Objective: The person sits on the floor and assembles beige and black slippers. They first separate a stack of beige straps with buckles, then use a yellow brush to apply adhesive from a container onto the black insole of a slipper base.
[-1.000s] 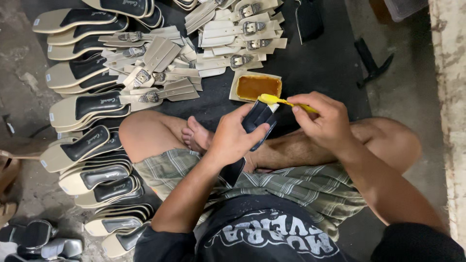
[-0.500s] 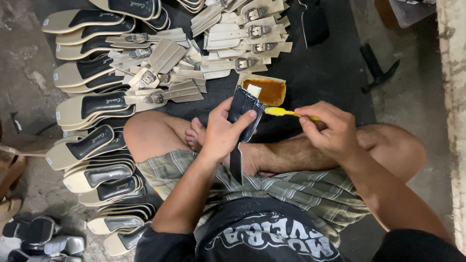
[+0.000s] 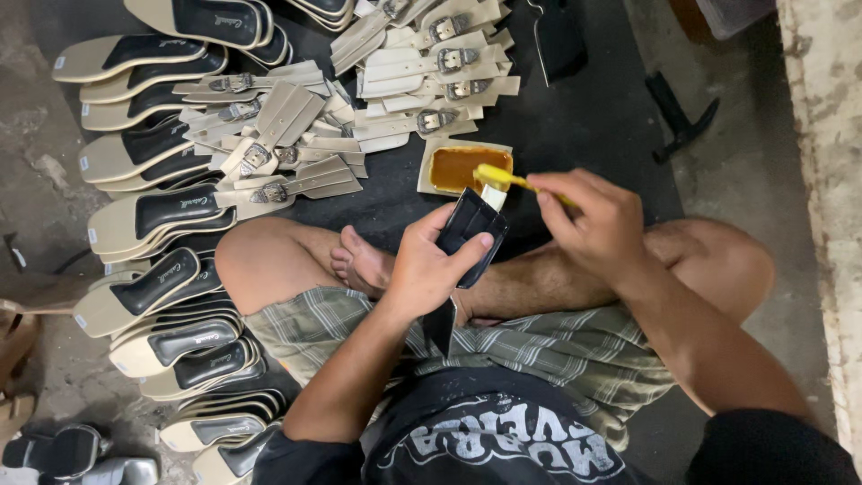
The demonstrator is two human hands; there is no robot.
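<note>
My left hand (image 3: 426, 265) grips a black shoe sole piece (image 3: 469, 233), held upright over my crossed legs. My right hand (image 3: 597, 220) holds a yellow-handled brush (image 3: 499, 177), its tip touching the top end of the black piece. Just beyond the brush sits a small rectangular tray of brown glue (image 3: 462, 166) on the dark mat.
Beige straps with metal buckles (image 3: 422, 67) lie heaped on the dark mat (image 3: 593, 117) ahead. Rows of beige and black sandal soles (image 3: 157, 216) line the left side. A black hammer-like tool (image 3: 678, 112) lies at the right, near a concrete edge (image 3: 822, 135).
The brush has moved left from the glue tray side onto the top of the black piece. My left hand has kept the piece raised, shifting it slightly.
</note>
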